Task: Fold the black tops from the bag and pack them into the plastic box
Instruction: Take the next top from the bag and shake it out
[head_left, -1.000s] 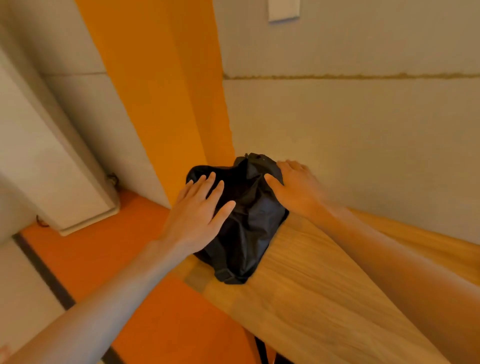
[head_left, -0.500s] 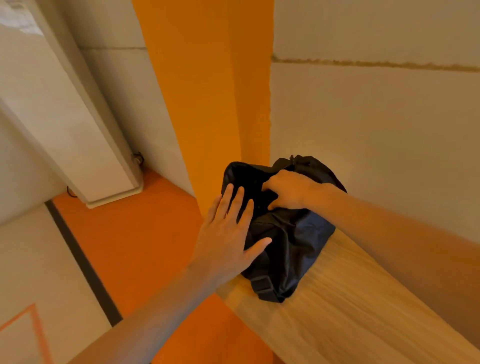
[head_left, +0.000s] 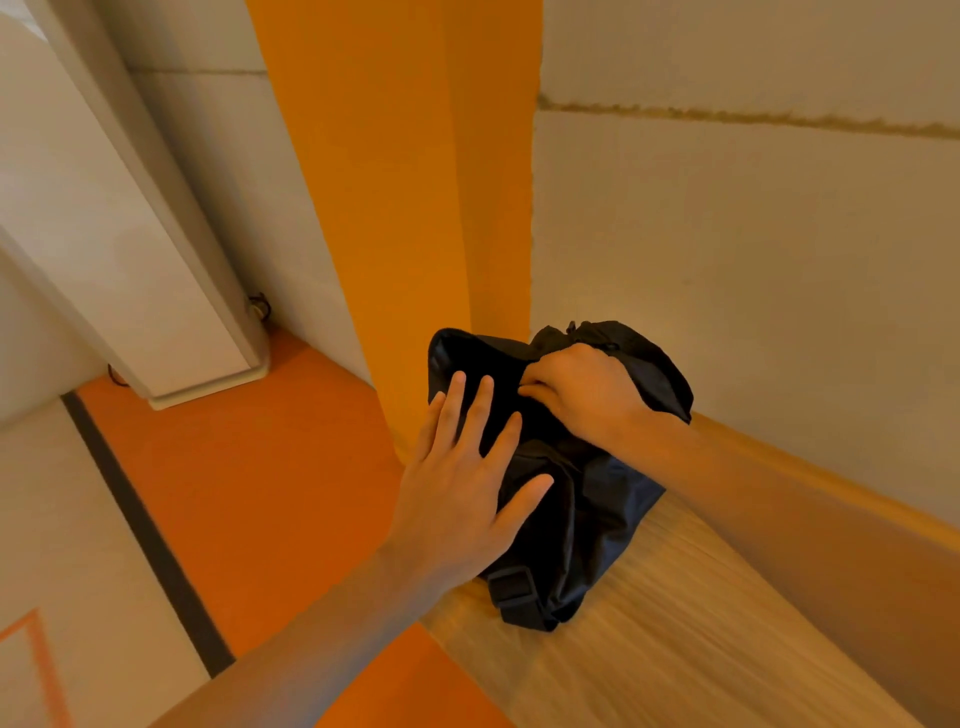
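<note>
A black fabric bag (head_left: 587, 525) with a strap buckle at its near end sits at the far left corner of a wooden table (head_left: 649, 649), against the wall. My left hand (head_left: 462, 493) lies flat on the bag's left side, fingers spread. My right hand (head_left: 576, 389) is curled at the bag's top, pinching the fabric near its opening. No black tops and no plastic box are in view.
An orange column (head_left: 415, 208) stands right behind the bag. A pale wall (head_left: 753, 270) runs along the table's far edge. Left of the table lies orange floor (head_left: 249, 493), with a white cabinet (head_left: 130, 260) further left.
My right hand moved from the bag's right side onto its top and closed on the fabric. My left hand stayed flat on the bag. The camera view shifted left.
</note>
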